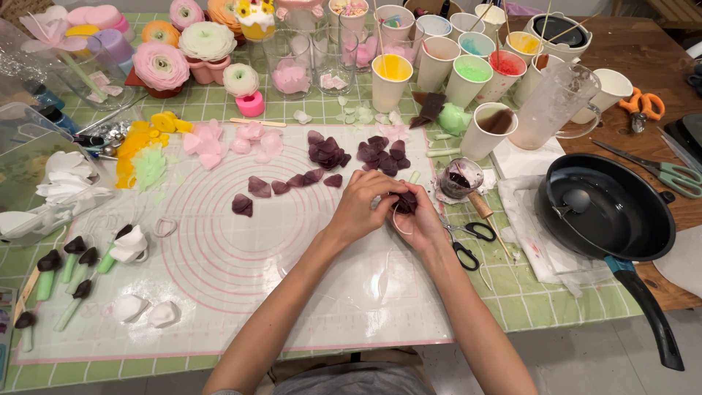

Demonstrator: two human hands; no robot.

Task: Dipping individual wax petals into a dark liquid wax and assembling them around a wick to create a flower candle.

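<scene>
My left hand [363,203] and my right hand [418,223] meet over the translucent silicone mat [219,278], both closed around a small dark purple wax flower bud [406,202]. A thin white wick loops down from the bud between my palms. Loose dark purple petals [292,181] lie in a row on the mat just left of my hands, and more are heaped in piles [384,155] beyond them. Pale pink petals [252,139] lie further left.
A black frying pan [621,212] with a spoon sits at right. Black-handled scissors [468,245] and a small jar of dark wax [461,178] lie beside my right hand. Paper cups of coloured wax [468,73], a clear jug [556,106] and finished flower candles [183,55] line the back.
</scene>
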